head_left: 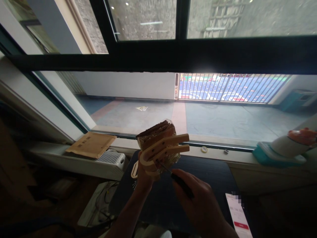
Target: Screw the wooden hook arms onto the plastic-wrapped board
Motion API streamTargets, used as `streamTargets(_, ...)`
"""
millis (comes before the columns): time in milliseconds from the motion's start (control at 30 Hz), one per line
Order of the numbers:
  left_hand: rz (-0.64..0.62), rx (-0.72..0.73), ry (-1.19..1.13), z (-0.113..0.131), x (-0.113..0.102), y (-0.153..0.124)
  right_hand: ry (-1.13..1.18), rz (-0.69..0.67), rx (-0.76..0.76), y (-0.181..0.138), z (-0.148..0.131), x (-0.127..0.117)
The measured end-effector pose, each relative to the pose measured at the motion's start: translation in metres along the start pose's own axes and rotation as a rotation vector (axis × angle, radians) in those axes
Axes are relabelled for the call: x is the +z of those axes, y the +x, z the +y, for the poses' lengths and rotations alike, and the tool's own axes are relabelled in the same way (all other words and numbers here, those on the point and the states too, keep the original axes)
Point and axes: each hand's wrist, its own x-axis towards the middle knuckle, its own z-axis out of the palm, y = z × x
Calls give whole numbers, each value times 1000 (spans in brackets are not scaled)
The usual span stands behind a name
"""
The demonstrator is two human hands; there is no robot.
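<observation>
My left hand [145, 180] is wrapped around a wooden piece in clear plastic [158, 133], held tilted above the dark table. A pale U-shaped wooden part [147, 158] with small dark holes lies against its near side, two prongs pointing right. My right hand [199, 195] grips a screwdriver [182, 184] by its black handle. Its thin shaft runs up to the left, and the tip meets the U-shaped part near a lower hole; whether a screw sits there is too small to tell. My left fingers are mostly hidden behind the piece.
On the dark table [210, 168] lie a slotted pale wooden part [134, 169], several screws [134, 185] and a phone [238, 213]. The windowsill holds a tape roll [204, 149] and a teal container [266, 154]. At left, a brown envelope [92, 145] rests on the radiator [106, 167].
</observation>
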Motion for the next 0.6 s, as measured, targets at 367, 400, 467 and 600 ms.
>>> streamTargets(367,50,1,-83,4,6,3,-221,-51,-269,-4,-3,-7)
streamTargets(400,56,-10,-93,3,5,3,-194,-44,-250,-4,-2,-6)
streamTargets(467,62,-18,-89,2,3,4,-122,-19,-197,-5,-1,-4)
streamTargets(600,66,-11,-56,-1,0,4,-6,36,-77,-6,-1,0)
